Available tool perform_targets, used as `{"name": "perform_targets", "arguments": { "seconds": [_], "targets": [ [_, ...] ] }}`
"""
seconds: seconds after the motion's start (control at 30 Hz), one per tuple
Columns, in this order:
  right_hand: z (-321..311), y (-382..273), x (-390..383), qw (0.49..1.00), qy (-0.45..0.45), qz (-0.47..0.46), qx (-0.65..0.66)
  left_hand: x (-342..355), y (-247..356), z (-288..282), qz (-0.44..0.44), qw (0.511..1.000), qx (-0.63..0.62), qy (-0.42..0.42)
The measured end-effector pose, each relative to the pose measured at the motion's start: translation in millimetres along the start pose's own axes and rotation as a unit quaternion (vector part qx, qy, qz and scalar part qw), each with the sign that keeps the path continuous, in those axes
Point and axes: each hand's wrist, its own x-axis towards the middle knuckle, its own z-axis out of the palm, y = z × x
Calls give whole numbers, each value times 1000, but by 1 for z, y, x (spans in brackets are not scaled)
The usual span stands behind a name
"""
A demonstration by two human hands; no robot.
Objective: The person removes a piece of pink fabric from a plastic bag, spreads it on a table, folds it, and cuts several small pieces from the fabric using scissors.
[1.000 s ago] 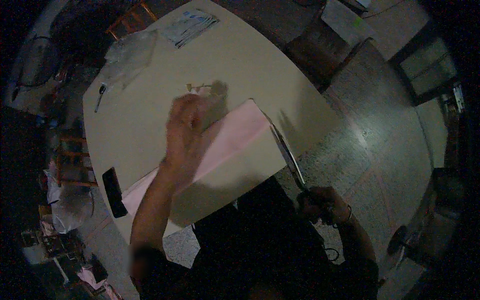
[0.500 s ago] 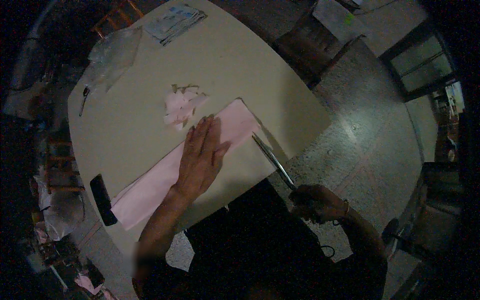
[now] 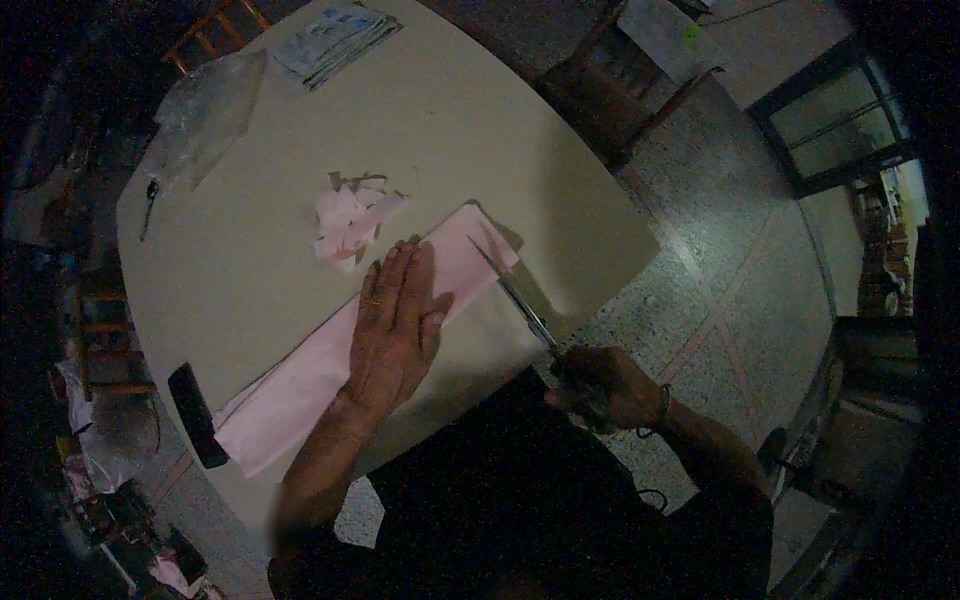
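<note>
A long folded strip of pink cloth or paper (image 3: pixel 290 400) lies slantwise across the pale table. My left hand (image 3: pixel 392 320) rests flat on it, fingers stretched out, pressing it near its far right part. In my right hand (image 3: pixel 607 387) is a pair of scissors (image 3: pixel 523 307), held by the handles beyond the table's near edge. Their blades reach over the strip's right end, with one tip lying on top of the pink surface. Beyond my left hand sits a small heap of pink scraps (image 3: pixel 350 215).
A black oblong object (image 3: pixel 197 415) lies by the strip's left end. Farther off on the table (image 3: pixel 480 130) are a clear plastic sheet (image 3: pixel 212 110), a stack of printed papers (image 3: pixel 335 45) and a small dark tool (image 3: pixel 149 210). Wooden chairs stand around the table.
My right hand has moved forward and left, bringing the scissors from the strip's edge to over its right end. My left hand stays flat on the strip. The view has shifted slightly.
</note>
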Motion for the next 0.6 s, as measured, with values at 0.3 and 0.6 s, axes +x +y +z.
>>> {"name": "perform_targets", "arguments": {
  "seconds": [0.3,0.6],
  "targets": [
    [0,-9,-4,996,17,82,-11,-3,1,0,-2,1000,-2,-10],
    [3,16,-1,998,37,12,-54,-2,2,-1,-5,1000,3,9]
  ]
}}
